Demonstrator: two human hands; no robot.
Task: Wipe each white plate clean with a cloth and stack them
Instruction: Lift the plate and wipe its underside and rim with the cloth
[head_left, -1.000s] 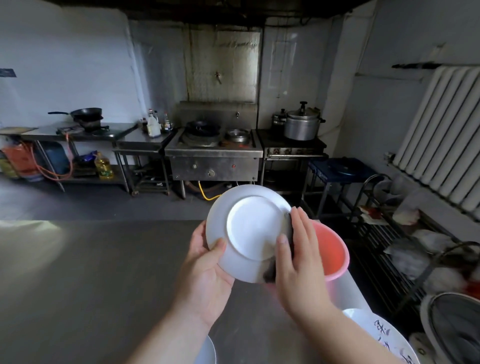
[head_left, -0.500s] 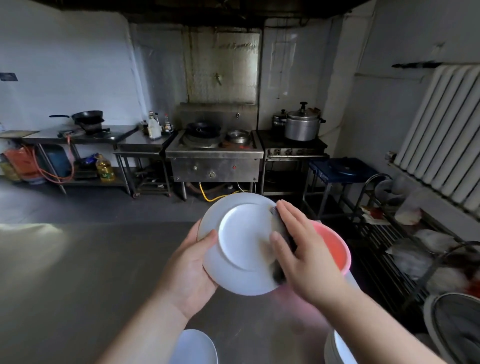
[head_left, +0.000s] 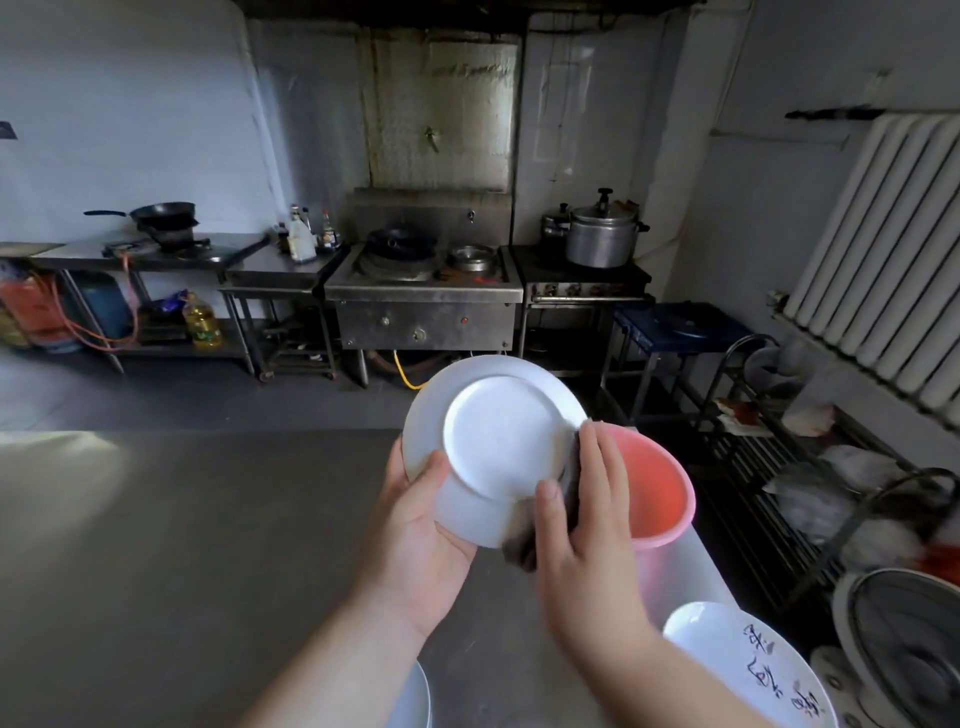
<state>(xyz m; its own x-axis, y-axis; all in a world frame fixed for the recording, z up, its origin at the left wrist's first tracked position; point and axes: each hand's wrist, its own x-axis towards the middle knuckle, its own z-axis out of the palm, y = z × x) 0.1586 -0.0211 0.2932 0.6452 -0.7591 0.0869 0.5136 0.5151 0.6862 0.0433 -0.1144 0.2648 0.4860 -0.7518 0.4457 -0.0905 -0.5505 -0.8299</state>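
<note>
A white plate is held up over the steel table, its underside facing me. My left hand grips its lower left rim, thumb on the underside. My right hand pinches a dark cloth around the plate's lower right rim, thumb in front and fingers behind. Another white plate lies at the bottom edge, mostly hidden by my left forearm. A white plate with dark markings lies at the bottom right.
A pink bucket stands on the table just behind my right hand. A wire rack with bags lines the right side, with a fan below it. Stoves and a pressure cooker stand along the far wall.
The plate has been turned and raised slightly. My right hand with the cloth slid down from the plate's right edge to its lower right rim. The marked plate is back in view.
</note>
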